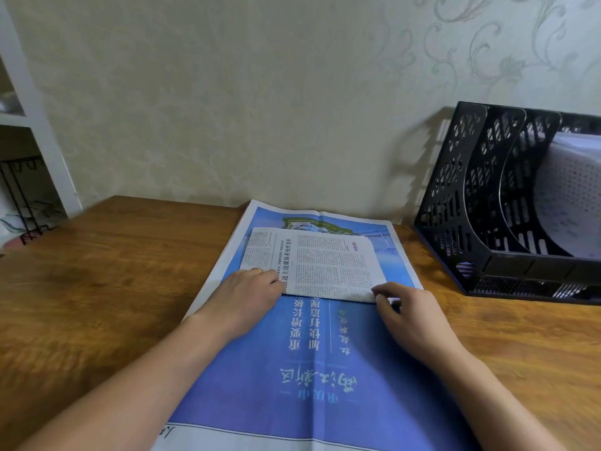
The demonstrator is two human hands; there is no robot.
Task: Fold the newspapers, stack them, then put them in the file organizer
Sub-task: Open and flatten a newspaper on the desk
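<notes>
A large blue newspaper [309, 369] lies spread flat on the wooden surface [97, 288], its near edge running out of the bottom of the view. Both forearms reach over it from below. On top of it, farther back, sits a smaller folded newspaper [318, 263], grey with print, its far right corner turned down.

The left hand [250, 296] lies palm down at the near left corner of the folded newspaper, fingers bent, fingertips pressing on its edge; a gold ring [259, 271] shows on one finger. Whether this grip is clamped on the paper cannot be told. The right hand [408, 312] is at the near right corner, its grip clamped there: thumb and fingers pinch the folded edge.

To the right, well apart from the newspapers, a black file organizer [481, 222] with perforated dividers stands on the surface against the wall. Something white [566, 196] already fills one of its far slots.

Behind everything is patterned cream wallpaper [260, 92]. At the far left, a white shelf frame [42, 131] and a thin black wire rack [22, 196] stand beyond the surface.
</notes>
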